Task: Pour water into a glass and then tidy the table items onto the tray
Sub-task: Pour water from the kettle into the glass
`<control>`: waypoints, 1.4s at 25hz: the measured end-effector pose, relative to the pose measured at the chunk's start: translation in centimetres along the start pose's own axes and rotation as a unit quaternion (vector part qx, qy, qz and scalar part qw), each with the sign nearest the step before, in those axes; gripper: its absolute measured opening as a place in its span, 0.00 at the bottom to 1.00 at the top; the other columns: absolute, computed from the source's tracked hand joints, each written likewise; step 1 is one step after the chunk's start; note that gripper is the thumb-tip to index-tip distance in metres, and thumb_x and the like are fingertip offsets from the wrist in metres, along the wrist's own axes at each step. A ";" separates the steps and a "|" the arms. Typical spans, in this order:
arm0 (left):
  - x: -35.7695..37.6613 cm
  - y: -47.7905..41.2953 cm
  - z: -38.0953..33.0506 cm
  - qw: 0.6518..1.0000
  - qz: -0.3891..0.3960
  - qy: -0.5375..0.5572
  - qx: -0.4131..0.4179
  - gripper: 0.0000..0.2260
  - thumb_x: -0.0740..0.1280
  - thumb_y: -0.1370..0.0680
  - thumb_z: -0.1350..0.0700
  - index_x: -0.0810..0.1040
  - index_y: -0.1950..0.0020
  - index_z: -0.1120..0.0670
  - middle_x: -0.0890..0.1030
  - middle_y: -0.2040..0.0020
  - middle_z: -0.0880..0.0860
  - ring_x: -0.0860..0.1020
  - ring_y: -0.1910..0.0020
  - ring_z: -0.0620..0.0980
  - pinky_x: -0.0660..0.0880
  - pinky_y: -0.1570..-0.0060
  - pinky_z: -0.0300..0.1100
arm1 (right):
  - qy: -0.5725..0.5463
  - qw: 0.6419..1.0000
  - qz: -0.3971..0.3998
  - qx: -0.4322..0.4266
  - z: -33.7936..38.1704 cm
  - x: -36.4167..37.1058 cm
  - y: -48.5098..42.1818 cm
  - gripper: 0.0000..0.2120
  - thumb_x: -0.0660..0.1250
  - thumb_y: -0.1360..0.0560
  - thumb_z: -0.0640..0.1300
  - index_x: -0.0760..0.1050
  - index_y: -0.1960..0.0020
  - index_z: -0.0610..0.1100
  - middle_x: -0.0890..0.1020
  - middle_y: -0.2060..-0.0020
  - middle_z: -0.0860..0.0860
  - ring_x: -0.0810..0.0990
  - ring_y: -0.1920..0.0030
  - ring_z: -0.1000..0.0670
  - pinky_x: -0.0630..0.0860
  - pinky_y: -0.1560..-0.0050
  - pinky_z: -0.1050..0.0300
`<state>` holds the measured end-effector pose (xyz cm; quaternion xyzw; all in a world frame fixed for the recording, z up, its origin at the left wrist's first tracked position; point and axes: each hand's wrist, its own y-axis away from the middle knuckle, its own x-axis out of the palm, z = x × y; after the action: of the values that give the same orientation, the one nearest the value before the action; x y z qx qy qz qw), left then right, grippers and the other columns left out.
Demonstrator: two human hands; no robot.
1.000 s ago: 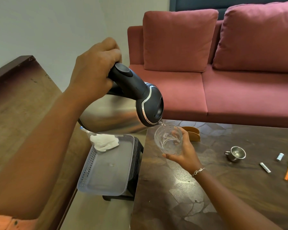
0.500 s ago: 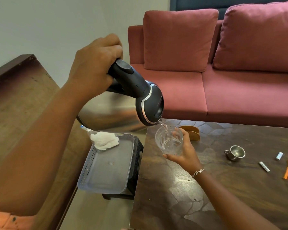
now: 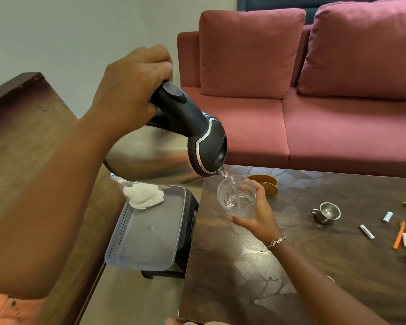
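currently the left hand [image 3: 131, 90] has its fingers [image 3: 158, 66] wrapped tight round the black handle of the kettle [image 3: 150, 156], which is tipped spout-down. a thin stream of water falls into the glass [image 3: 236, 199], partly filled and tilted. the right hand [image 3: 256, 216] holds it over the desk [image 3: 314, 266], fingers curled round its side. the tray [image 3: 148, 238] sits left of the desk, with a white tissue [image 3: 143, 194] in its far corner. a small steel cup [image 3: 327, 212] stands right of the glass.
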<state>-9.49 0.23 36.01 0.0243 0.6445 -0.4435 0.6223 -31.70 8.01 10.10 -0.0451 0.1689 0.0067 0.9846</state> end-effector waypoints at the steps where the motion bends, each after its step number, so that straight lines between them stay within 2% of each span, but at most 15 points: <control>1: 0.0 0.0 0.0 1.000 0.000 -0.002 0.001 0.08 0.62 0.35 0.67 0.74 0.58 0.62 0.77 0.53 0.60 0.74 0.56 0.63 0.74 0.64 0.53 | 0.002 1.000 -0.001 -0.001 -0.1 0.0 0.0 0.43 0.79 0.40 0.41 0.55 0.35 0.52 0.69 0.39 0.52 0.70 0.37 0.51 0.70 0.38 0.57; 5: 0.1 0.0 -0.1 1.000 -0.008 -0.003 -0.002 0.08 0.62 0.36 0.68 0.74 0.58 0.62 0.77 0.53 0.60 0.75 0.56 0.62 0.72 0.64 0.51 | 0.005 1.000 -0.005 0.001 -0.1 -0.2 0.1 0.43 0.79 0.40 0.40 0.55 0.36 0.53 0.69 0.40 0.53 0.70 0.37 0.52 0.67 0.40 0.62; 9: 0.0 -0.2 -0.3 1.000 -0.006 -0.014 0.002 0.08 0.63 0.36 0.69 0.74 0.58 0.62 0.77 0.53 0.60 0.75 0.56 0.62 0.73 0.64 0.51 | 0.003 1.000 -0.005 0.006 -0.3 -0.4 0.1 0.43 0.78 0.40 0.39 0.55 0.36 0.53 0.69 0.40 0.53 0.69 0.38 0.54 0.64 0.45 0.73; 11: 0.1 -0.2 -0.3 1.000 -0.005 -0.020 0.001 0.09 0.63 0.35 0.70 0.74 0.58 0.62 0.77 0.52 0.59 0.75 0.56 0.62 0.73 0.65 0.51 | 0.000 1.000 -0.006 0.008 -0.3 -0.4 0.1 0.43 0.78 0.40 0.39 0.55 0.36 0.53 0.69 0.40 0.53 0.69 0.38 0.54 0.64 0.46 0.75; 15: 0.1 -0.4 -0.5 1.000 -0.006 -0.026 0.015 0.09 0.61 0.36 0.68 0.74 0.58 0.62 0.77 0.52 0.59 0.75 0.56 0.62 0.71 0.65 0.49 | -0.003 1.000 -0.007 0.007 -0.6 -0.6 0.2 0.43 0.79 0.40 0.39 0.55 0.35 0.53 0.69 0.40 0.53 0.69 0.37 0.53 0.65 0.43 0.71; 26: 0.0 -0.8 -1.0 0.998 -0.002 -0.040 0.038 0.08 0.60 0.34 0.66 0.74 0.57 0.63 0.77 0.52 0.61 0.75 0.56 0.63 0.70 0.64 0.49 | 0.005 1.000 -0.008 0.006 -0.8 -0.8 0.3 0.43 0.78 0.40 0.39 0.55 0.36 0.53 0.68 0.40 0.53 0.69 0.38 0.53 0.66 0.44 0.73; 28: -0.1 -0.9 -1.0 0.998 0.002 -0.045 0.043 0.07 0.62 0.33 0.67 0.74 0.56 0.63 0.77 0.52 0.61 0.75 0.56 0.63 0.71 0.64 0.50 | 0.002 1.000 -0.008 0.007 -0.8 -0.9 0.3 0.43 0.78 0.40 0.39 0.55 0.36 0.52 0.68 0.40 0.52 0.69 0.37 0.52 0.66 0.43 0.70; 31: -0.1 -1.0 -1.1 0.998 0.003 -0.047 0.044 0.07 0.61 0.33 0.66 0.74 0.56 0.63 0.77 0.52 0.61 0.74 0.56 0.63 0.71 0.64 0.50 | -0.003 1.000 -0.009 0.011 -0.7 -1.0 0.4 0.43 0.78 0.40 0.39 0.55 0.35 0.52 0.68 0.39 0.52 0.69 0.37 0.51 0.69 0.38 0.60; 35: -0.3 -1.2 -1.1 0.998 0.001 -0.051 0.049 0.07 0.60 0.33 0.64 0.74 0.57 0.62 0.77 0.52 0.60 0.74 0.55 0.62 0.68 0.64 0.48 | -0.002 1.000 -0.010 0.017 -0.7 -1.1 0.6 0.43 0.78 0.40 0.39 0.55 0.36 0.52 0.69 0.37 0.48 0.69 0.36 0.50 0.69 0.37 0.56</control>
<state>-11.00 0.36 36.70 0.0329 0.5897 -0.4743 0.6529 -32.95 8.51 9.79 -0.0297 0.1669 -0.0058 0.9855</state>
